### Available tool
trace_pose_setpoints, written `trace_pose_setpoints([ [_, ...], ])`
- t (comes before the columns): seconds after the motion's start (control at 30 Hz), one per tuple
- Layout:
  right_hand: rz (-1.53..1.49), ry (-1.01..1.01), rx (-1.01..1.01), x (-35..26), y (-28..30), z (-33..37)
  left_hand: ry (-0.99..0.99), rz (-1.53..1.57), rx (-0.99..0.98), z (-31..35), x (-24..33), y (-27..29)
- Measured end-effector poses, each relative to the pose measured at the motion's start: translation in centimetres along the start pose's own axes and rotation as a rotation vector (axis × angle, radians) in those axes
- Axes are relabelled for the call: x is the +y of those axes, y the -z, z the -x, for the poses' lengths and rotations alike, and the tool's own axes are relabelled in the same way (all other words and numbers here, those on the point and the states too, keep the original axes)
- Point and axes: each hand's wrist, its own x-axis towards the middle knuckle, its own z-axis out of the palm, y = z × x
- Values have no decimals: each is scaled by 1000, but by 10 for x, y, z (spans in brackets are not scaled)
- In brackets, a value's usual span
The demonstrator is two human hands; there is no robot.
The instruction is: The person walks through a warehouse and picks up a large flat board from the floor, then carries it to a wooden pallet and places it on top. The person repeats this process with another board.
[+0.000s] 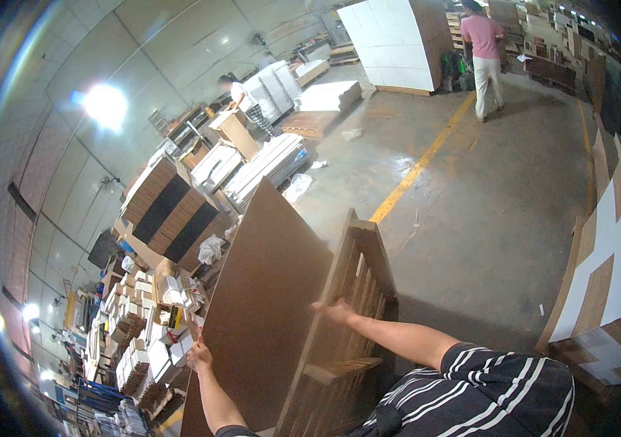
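Left grip point(199, 355) clasps a brown board point(259, 284) edgewise; rightward, right grip point(336, 312) meets a wooden pallet point(343, 269), its closure unclear.

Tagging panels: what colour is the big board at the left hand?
The big board is plain brown; head view shows it best.

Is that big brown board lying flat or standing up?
Standing up: the brown board rises beside the wooden pallet, the left hand at its edge. Exact tilt unclear.
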Motion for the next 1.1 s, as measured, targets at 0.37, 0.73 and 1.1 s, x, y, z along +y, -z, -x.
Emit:
trace_pose_setpoints([
  [0.37, -129, 130, 30, -20, 4, 31, 5, -18, -2, 1, -4, -3],
  [0.73, -55, 74, 109, -9, -2, 23, 9, 13, -11, 7, 0, 3],
  [1.1, -73, -33, 53, -19, 5, 39, -1, -1, 16, 12, 3, 4],
])
